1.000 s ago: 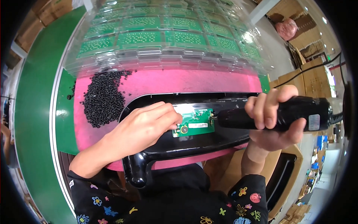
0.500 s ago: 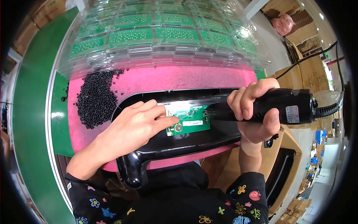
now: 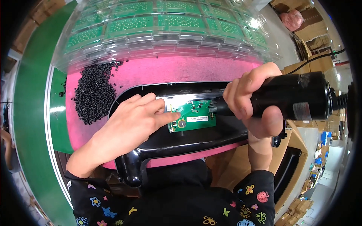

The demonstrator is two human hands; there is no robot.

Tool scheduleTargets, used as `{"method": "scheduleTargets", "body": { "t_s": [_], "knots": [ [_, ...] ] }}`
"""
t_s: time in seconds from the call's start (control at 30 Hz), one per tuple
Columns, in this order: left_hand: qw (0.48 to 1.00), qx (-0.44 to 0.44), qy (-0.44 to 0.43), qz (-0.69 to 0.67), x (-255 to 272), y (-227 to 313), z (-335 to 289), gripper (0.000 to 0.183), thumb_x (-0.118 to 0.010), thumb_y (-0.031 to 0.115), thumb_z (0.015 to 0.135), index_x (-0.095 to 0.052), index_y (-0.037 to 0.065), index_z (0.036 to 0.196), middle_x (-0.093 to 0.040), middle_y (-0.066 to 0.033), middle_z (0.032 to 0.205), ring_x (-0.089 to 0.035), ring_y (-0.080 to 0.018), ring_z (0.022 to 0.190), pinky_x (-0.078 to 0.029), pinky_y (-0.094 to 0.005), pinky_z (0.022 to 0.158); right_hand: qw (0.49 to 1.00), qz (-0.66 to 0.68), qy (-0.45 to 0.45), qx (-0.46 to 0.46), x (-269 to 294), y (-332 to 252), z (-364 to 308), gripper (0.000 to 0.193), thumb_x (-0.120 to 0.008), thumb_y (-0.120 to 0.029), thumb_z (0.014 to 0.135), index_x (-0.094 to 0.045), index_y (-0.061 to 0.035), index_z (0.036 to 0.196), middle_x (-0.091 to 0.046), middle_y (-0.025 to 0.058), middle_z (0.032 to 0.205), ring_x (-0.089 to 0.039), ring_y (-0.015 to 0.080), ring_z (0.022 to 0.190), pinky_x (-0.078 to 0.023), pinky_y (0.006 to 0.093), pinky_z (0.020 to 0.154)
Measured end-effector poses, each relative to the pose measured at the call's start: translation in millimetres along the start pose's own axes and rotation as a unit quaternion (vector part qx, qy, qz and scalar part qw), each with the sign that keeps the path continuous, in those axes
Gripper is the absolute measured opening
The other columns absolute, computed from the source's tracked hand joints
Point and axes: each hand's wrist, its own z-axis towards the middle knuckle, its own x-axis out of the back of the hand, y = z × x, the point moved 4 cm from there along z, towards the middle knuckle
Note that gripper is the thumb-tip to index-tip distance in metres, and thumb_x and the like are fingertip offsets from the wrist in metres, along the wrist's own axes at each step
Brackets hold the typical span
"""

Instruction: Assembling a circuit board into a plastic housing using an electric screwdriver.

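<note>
A green circuit board (image 3: pixel 196 126) with a white label and a round part lies inside a black plastic housing (image 3: pixel 181 147). My left hand (image 3: pixel 134 122) rests over the board's left side, its fingers curled and one fingertip pressed on the board. In my right hand (image 3: pixel 247 96) is a black electric screwdriver (image 3: pixel 290 96), held almost level with its cable leaving to the right. Its tapered nose reaches the board's right edge; I cannot make out the bit or any screw there.
Left of the housing, a heap of small black parts (image 3: pixel 94 92) lies on the pink mat (image 3: pixel 151 71). Stacked clear trays (image 3: pixel 166 41) of green boards stand at the back. A cardboard box (image 3: pixel 290 150) with a black piece inside is at the lower right.
The screwdriver's rear end has swung up and closer to the camera. The nose stays by the board's right edge. My left hand keeps its hold on the board.
</note>
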Motion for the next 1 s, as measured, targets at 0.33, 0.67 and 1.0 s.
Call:
{"method": "scheduleTargets", "body": {
  "t_s": [0.33, 0.67, 1.0],
  "knots": [
    [0.999, -0.029, 0.031, -0.015, -5, -4, -8, 0.039, -0.07, 0.003, 0.075, -0.074, 0.013, 0.113, -0.06, -0.0016, 0.088, -0.059, -0.0212, 0.081, -0.053, -0.0353, 0.072, 0.998, 0.037, 0.027, 0.046, -10, -3, -12, 0.048, -0.07, -0.048, 0.088, -0.047, -0.0077, 0.103, -0.049, -0.0027, 0.063, -0.045, 0.0106, 0.05, -0.035, 0.0275, 0.053],
    [0.935, -0.113, 0.235, -0.242, 17, 1, -4, 0.042, -0.083, 0.006, 0.078, -0.068, -0.003, 0.116, -0.071, -0.0127, 0.087, -0.069, -0.0232, 0.071, -0.057, -0.0335, 0.064, 0.937, 0.258, -0.007, 0.237, -36, -35, -16, 0.044, -0.071, -0.045, 0.09, -0.047, -0.011, 0.104, -0.058, -0.0055, 0.065, -0.055, 0.0059, 0.052, -0.043, 0.0228, 0.057],
    [0.915, -0.145, 0.25, -0.283, 19, 3, -4, 0.04, -0.084, 0.006, 0.077, -0.068, -0.004, 0.112, -0.073, -0.0151, 0.091, -0.072, -0.0235, 0.074, -0.06, -0.0337, 0.066, 0.943, 0.269, -0.004, 0.195, -37, -41, -21, 0.039, -0.069, -0.041, 0.091, -0.047, -0.0109, 0.103, -0.055, -0.0044, 0.064, -0.052, 0.0072, 0.052, -0.042, 0.0242, 0.061]
  ]
}}
